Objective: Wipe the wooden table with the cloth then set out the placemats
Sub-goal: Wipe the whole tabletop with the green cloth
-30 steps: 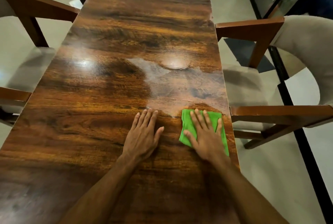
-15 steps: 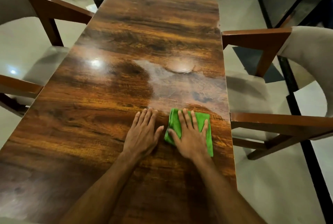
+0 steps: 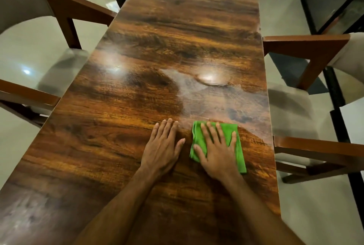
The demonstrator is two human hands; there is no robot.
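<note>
- Toward 5 o'clock on the tabletop [image 3: 137, 146], near its right edge: folded green cloth [image 3: 235, 132], lying flat on the wood.
- Right hand [image 3: 216, 150] rests palm-down on the cloth, fingers spread and fully extended. It pins the cloth by downward pressure and does not curl around it; judged as a wiping hold that keeps a broad pad of fabric against the surface.
- Left hand [image 3: 163, 146] lies at 9 o'clock of the cloth, just beside it and not touching it. Flat, open, holding nothing. Likely a brace for the lean over the table.
- Pale hazy patch [image 3: 206, 103] at 12 o'clock of the cloth, reaching the right edge; cannot tell whether moisture or reflection.
- Two bright lamp glares, one at 11 o'clock, one beyond the haze.
- Chairs [image 3: 307, 51] flank both long sides, pulled slightly back.
- No placemats visible anywhere; wiping step judged still under way, far half of the tabletop apparently unreached.
- Next: likely a sweep across the grain toward 9 o'clock.
</note>
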